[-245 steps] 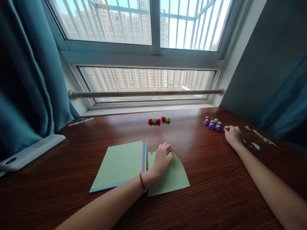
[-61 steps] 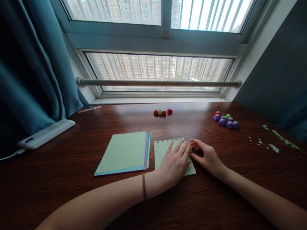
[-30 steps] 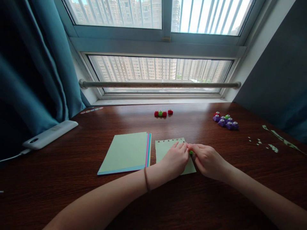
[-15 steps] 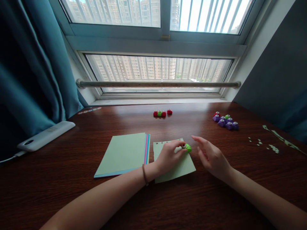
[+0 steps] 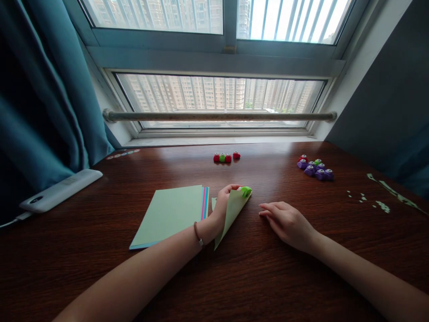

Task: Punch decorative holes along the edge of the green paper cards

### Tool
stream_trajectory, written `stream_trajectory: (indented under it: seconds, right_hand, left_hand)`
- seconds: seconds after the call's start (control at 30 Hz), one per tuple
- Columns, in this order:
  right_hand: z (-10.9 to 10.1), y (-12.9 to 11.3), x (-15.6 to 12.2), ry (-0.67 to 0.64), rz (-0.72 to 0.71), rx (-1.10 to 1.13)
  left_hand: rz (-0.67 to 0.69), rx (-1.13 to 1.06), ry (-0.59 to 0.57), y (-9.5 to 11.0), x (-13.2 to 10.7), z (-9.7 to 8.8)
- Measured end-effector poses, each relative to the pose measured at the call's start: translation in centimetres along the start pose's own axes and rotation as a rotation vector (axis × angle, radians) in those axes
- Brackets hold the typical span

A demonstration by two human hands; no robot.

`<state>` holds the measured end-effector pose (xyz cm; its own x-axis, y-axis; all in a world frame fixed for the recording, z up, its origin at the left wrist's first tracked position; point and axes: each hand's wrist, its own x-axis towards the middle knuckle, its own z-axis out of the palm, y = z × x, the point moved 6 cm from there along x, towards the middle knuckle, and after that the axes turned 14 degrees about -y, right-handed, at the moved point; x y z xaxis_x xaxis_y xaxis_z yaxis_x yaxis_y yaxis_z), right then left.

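Note:
My left hand (image 5: 221,206) is closed around a small green craft punch (image 5: 246,192), its fingers partly hidden behind a light green sheet of paper (image 5: 233,208). The sheet's right part is lifted and bent over, with its edge at the punch. Whether the paper sits in the punch's slot I cannot tell. To the right, my right hand (image 5: 290,225) rests on the table with fingers stretched out and holding nothing. A stack of coloured paper (image 5: 170,214), pale green on top, lies left of the left hand.
On the brown table (image 5: 268,281) stand a row of red and green punches (image 5: 222,158) and a group of mostly purple punches (image 5: 315,169). Paper bits (image 5: 382,207) and a punched strip (image 5: 398,196) lie right. A white device with a cable (image 5: 63,190) lies left.
My left hand has turned and raised the green punch and the sheet, which lay flatter before. My right hand has moved a little left and down, onto the table.

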<state>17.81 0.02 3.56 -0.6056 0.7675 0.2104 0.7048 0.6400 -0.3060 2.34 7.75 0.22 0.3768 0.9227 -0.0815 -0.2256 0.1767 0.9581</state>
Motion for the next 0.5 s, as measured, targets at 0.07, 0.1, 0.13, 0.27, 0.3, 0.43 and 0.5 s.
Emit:
stream_trajectory:
  seconds: [0.07, 0.1, 0.13, 0.27, 0.3, 0.43, 0.5]
  right_hand:
    - [-0.1, 0.2, 0.1, -0.014, 0.038, -0.064]
    - [-0.2, 0.5, 0.1, -0.018, 0.070, -0.095]
    - [-0.4, 0.8, 0.1, -0.028, 0.107, -0.131]
    - [-1.7, 3.9, -0.2, -0.130, 0.377, -0.354]
    - [-2.2, 5.2, -0.5, -0.171, 0.477, -0.406]
    - [-4.8, 11.6, -3.0, -0.295, 0.862, -0.440]
    - [-6.2, 15.2, -4.8, -0.304, 1.005, -0.383]
  left_hand:
    - [-0.007, 0.013, -0.013, 0.1, -0.2, 0.2]
    - [-0.010, 0.025, -0.019, 0.1, -0.2, 0.3]
    - [-0.011, 0.038, -0.024, 0.1, -0.3, 0.3]
    - [-0.016, 0.049, -0.044, -0.2, -0.2, 0.2]
    - [-0.016, 0.043, -0.047, -0.3, -0.2, 0.1]
    - [-0.015, 0.039, -0.050, -0.2, -0.2, 0.2]
    - [-0.014, 0.051, -0.052, 0.0, -0.4, 0.4]
